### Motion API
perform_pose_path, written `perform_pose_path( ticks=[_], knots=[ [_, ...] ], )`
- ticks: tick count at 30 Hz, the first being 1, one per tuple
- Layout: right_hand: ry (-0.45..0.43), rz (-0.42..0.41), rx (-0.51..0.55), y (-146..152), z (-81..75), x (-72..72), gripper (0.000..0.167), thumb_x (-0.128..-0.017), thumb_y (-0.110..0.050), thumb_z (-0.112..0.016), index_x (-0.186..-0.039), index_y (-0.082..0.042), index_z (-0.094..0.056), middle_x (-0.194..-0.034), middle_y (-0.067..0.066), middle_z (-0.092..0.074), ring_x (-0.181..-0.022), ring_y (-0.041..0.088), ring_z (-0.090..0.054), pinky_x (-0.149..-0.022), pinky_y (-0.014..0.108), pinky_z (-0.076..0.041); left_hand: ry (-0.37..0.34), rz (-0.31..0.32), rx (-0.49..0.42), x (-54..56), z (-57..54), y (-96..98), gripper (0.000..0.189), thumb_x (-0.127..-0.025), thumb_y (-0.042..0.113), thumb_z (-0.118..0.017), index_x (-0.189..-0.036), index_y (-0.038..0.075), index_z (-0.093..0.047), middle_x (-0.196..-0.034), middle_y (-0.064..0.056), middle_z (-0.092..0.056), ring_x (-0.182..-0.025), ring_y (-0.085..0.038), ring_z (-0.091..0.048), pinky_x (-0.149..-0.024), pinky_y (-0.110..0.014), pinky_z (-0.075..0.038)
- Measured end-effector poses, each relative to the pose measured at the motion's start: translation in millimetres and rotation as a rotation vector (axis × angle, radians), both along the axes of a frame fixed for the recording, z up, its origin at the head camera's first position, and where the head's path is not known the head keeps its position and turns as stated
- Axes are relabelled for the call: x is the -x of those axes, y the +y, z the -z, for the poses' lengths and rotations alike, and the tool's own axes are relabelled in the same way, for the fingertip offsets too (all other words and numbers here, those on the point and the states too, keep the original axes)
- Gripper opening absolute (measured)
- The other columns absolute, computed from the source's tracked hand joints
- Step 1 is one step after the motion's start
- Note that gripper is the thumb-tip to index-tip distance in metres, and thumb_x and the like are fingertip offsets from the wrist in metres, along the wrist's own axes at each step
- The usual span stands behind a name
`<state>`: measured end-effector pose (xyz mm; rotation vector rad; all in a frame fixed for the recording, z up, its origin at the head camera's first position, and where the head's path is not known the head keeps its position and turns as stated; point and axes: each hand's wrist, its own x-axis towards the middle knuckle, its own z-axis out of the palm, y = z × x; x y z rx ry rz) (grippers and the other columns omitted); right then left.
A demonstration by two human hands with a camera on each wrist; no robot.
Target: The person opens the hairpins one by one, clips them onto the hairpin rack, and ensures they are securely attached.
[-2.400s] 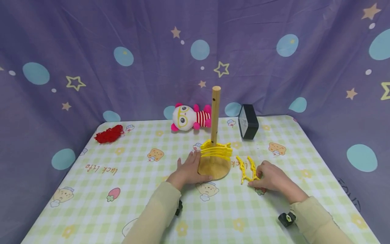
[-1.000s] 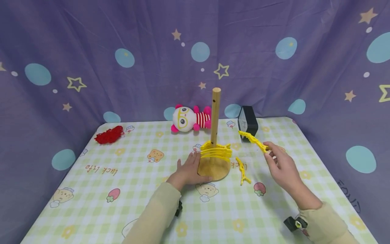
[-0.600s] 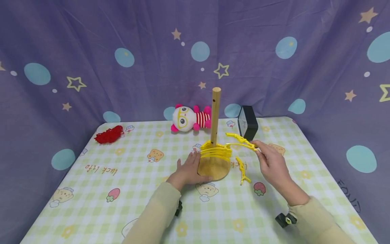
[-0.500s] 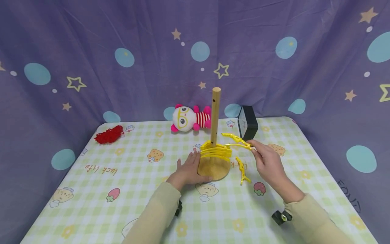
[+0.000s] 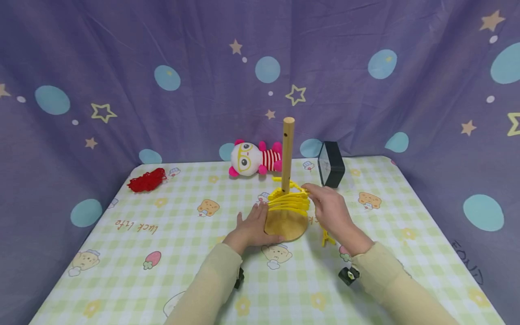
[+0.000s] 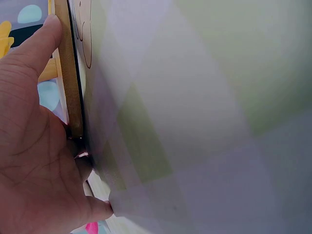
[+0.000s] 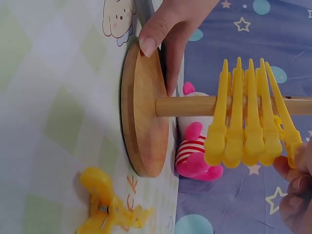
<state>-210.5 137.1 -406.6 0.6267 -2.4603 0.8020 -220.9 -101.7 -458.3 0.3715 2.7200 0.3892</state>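
A wooden stand (image 5: 287, 153) with a round base (image 7: 146, 112) and an upright post is in the middle of the table. Several yellow hair clips (image 7: 243, 122) sit stacked across the post. My left hand (image 5: 249, 228) holds the base's left rim, thumb along its front edge and fingers round the far side. Above the stack, my right hand (image 5: 331, 210) pinches the tail of another yellow hair clip (image 7: 287, 126), whose two long arms straddle the post. A loose yellow hair clip (image 5: 327, 239) lies on the table, partly hidden by the right forearm.
Behind the stand lies a panda plush (image 5: 248, 159) in red stripes. A black box-shaped object (image 5: 333, 164) stands at the back right. Red netting (image 5: 147, 180) lies at the far left. A checked cloth (image 5: 183, 253) covers the table, with a purple curtain (image 5: 203, 113) behind.
My right hand has picked one yellow hair clip off the table, lifted it and brought it left until its arms are around the post. The left hand has stayed at the base.
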Motion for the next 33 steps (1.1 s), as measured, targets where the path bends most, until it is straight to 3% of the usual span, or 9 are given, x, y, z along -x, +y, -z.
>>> perform_pose_path(
  ticks=[5, 10, 12, 16, 27, 33],
  knots=[
    [-0.043, -0.02, -0.057, -6, -5.6, 1.8, 0.031, -0.092, 0.003, -0.061, -0.12, -0.01, -0.068, -0.113, 0.008, -0.071, -0.091, 0.027, -0.065, -0.08, 0.044, -0.054, 0.001, 0.001, 0.006, 0.0, -0.8, 0.3, 0.118, -0.076, 0.078, -0.058, -0.158, 0.01, -0.008, -0.164, -0.007, -0.003, -0.15, -0.024, -0.003, -0.114, -0.062, -0.001],
    [-0.156, -0.067, -0.134, -4, -11.7, 1.5, 0.035, -0.096, -0.003, -0.059, -0.131, -0.007, -0.06, -0.129, 0.011, -0.063, -0.111, 0.031, -0.061, -0.094, 0.048, -0.049, 0.002, -0.004, 0.014, 0.0, -0.3, 0.4, 0.118, -0.076, 0.079, -0.057, -0.158, 0.011, -0.006, -0.164, -0.006, -0.002, -0.15, -0.022, -0.002, -0.114, -0.062, 0.0],
    [-0.201, -0.082, -0.133, -1, -12.1, 0.3, 0.042, -0.097, -0.006, -0.058, -0.139, -0.006, -0.053, -0.137, 0.013, -0.056, -0.109, 0.03, -0.061, -0.095, 0.048, -0.048, 0.004, -0.005, 0.01, -0.3, -0.6, 0.2, 0.118, -0.076, 0.079, -0.057, -0.158, 0.01, -0.007, -0.164, -0.006, -0.003, -0.15, -0.023, -0.002, -0.114, -0.062, 0.0],
    [-0.249, -0.078, -0.071, 9, -9.9, -5.7, 0.051, -0.098, -0.016, -0.06, -0.146, -0.008, -0.043, -0.144, 0.014, -0.049, -0.097, 0.025, -0.061, -0.084, 0.046, -0.05, 0.006, -0.001, 0.004, -0.7, -0.8, 0.3, 0.118, -0.076, 0.079, -0.057, -0.158, 0.01, -0.007, -0.164, -0.006, -0.004, -0.15, -0.023, -0.003, -0.114, -0.062, -0.001],
    [-0.33, 0.026, -0.027, 40, 8.6, -16.9, 0.044, -0.097, -0.019, -0.061, -0.139, -0.009, -0.052, -0.138, 0.013, -0.053, -0.088, 0.021, -0.06, -0.067, 0.035, -0.048, 0.007, -0.003, 0.018, -0.3, 0.5, 0.5, 0.118, -0.076, 0.079, -0.056, -0.158, 0.012, -0.005, -0.164, -0.005, -0.002, -0.15, -0.023, -0.001, -0.114, -0.062, 0.0],
    [-0.403, 0.084, -0.037, 54, 25.2, -22.1, 0.043, -0.093, -0.019, -0.066, -0.133, -0.006, -0.056, -0.128, 0.014, -0.06, -0.085, 0.021, -0.06, -0.068, 0.036, -0.047, 0.002, 0.004, 0.028, 0.7, 0.9, 0.5, 0.118, -0.076, 0.08, -0.055, -0.158, 0.013, -0.004, -0.164, -0.005, -0.001, -0.15, -0.022, -0.001, -0.114, -0.062, 0.0]
  ],
)
